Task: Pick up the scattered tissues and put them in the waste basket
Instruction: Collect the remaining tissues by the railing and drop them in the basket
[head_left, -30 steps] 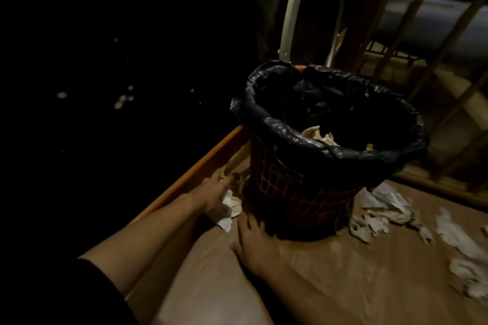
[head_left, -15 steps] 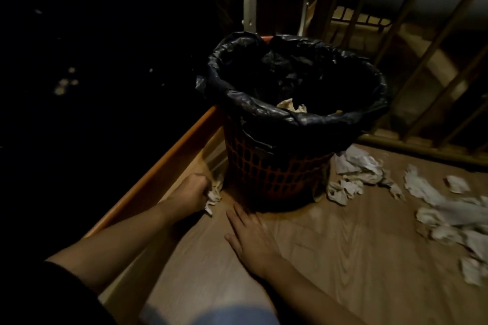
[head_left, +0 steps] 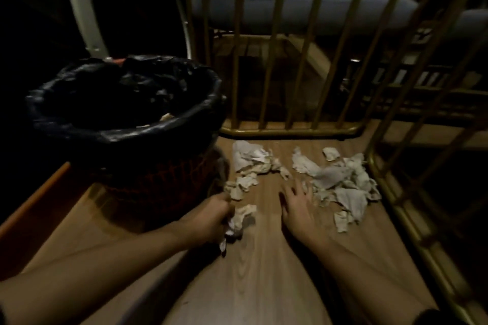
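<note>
Tissues (head_left: 340,185) beside waste basket (head_left: 126,124), crumpled tissue (head_left: 237,221) in left hand (head_left: 211,216)

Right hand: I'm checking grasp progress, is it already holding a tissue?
No, the right hand lies flat and open on the floor beside the tissue pile.
</note>
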The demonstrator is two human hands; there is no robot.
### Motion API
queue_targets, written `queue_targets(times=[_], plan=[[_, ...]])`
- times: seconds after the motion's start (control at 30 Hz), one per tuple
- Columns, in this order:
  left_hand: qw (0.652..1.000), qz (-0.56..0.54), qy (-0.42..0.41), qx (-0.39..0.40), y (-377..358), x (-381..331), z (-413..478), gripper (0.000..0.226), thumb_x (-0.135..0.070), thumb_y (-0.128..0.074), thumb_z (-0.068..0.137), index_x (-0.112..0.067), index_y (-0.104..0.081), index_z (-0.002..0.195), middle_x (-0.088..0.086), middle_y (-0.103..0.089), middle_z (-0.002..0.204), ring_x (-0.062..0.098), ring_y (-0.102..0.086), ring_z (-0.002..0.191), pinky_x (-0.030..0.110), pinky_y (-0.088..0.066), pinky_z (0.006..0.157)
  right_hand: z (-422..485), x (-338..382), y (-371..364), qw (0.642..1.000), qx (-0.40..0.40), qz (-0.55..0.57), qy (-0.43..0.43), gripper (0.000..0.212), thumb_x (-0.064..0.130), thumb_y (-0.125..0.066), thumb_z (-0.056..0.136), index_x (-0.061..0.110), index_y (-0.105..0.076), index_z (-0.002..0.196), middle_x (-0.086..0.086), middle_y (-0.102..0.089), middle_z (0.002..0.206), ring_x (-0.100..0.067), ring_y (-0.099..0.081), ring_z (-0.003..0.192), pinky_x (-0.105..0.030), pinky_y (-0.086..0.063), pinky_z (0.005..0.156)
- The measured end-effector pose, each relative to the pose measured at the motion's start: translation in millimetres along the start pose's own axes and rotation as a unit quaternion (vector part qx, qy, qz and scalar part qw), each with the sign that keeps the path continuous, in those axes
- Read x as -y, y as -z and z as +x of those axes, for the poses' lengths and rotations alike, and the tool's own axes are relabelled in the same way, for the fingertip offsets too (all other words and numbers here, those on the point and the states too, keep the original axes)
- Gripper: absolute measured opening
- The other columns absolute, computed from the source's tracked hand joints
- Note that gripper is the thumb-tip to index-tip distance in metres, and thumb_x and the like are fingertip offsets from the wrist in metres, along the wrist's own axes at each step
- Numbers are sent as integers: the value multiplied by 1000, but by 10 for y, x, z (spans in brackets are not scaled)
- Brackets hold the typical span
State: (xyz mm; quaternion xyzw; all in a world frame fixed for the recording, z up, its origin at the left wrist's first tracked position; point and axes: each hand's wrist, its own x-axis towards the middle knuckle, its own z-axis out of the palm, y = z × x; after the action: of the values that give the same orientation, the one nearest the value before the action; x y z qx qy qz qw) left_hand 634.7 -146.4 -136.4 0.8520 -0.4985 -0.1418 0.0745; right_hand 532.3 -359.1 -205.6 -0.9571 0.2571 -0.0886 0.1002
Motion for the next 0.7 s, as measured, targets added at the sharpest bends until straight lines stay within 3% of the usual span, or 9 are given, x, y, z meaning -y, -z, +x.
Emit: queue_targets(times=[0.1, 0.2, 0.3, 0.37, 0.43, 0.53, 0.6, 0.7], plan=[[994, -67, 23, -84, -48, -176, 488, 32, -11, -58, 82, -8, -53, 113, -2, -47, 114, 32, -54, 104, 14, -42, 71, 179, -430, 60, 993, 27, -14, -111, 49, 12, -47, 90, 32, -32, 132, -7, -8, 154, -48, -8, 137, -71, -18, 102], [986, -69, 86, -125, -100, -165, 846, 55, -10, -62, 78, -15, -45, 130, 18, -38, 135, 35, -54, 109, 26, -45, 85, 115, -718, 54, 989, 59, -14, -136, 34, 31, -39, 95, 34, -37, 128, -10, -23, 150, -49, -16, 134, -66, -20, 105], [987, -90, 106, -78, -196, -82, 1016, 42, -12, -71, 71, -13, -61, 112, 14, -65, 114, 23, -61, 99, 27, -48, 81, -71, -843, -91, 994, 10, -44, -95, 40, 19, -57, 87, 19, -49, 127, -11, -51, 131, -41, -41, 122, -49, -37, 103], [985, -109, 108, -76, -268, -84, 1060, 41, -11, -76, 59, -11, -68, 99, 9, -71, 105, 21, -64, 98, 28, -52, 80, -202, -863, -205, 997, -38, -13, -69, 46, 2, -73, 72, 12, -60, 115, -10, -62, 114, -32, -55, 104, -39, -51, 83], [985, -114, 91, -89, -350, -146, 1057, 31, -15, -66, 57, -9, -69, 87, 12, -70, 99, 26, -64, 94, 27, -50, 76, -311, -838, -266, 995, -67, 37, -55, 42, -7, -75, 65, 11, -66, 102, -9, -65, 101, -28, -57, 88, -32, -45, 73], [990, -65, 85, -94, -469, -265, 1019, 17, -21, -52, 63, -11, -62, 73, 11, -62, 88, 32, -63, 81, 32, -51, 66, -280, -664, -200, 987, -94, 134, -6, 30, -7, -63, 73, 12, -68, 94, -8, -65, 91, -27, -56, 83, -28, -36, 72], [980, -100, 92, -145, -484, -253, 1025, 18, -22, -53, 67, -8, -62, 74, 13, -60, 91, 32, -61, 79, 28, -47, 63, -87, -419, -70, 974, -119, 188, 33, 32, -10, -60, 76, 12, -68, 99, -9, -65, 93, -25, -55, 87, -30, -40, 75], [949, -157, 154, -224, -295, -100, 1089, 18, -20, -63, 77, -5, -62, 88, 13, -55, 103, 26, -58, 86, 30, -48, 71, 451, -1, 117, 958, -138, 246, 50, 29, -7, -56, 83, 6, -65, 106, -15, -61, 101, -29, -54, 93, -33, -41, 79]])
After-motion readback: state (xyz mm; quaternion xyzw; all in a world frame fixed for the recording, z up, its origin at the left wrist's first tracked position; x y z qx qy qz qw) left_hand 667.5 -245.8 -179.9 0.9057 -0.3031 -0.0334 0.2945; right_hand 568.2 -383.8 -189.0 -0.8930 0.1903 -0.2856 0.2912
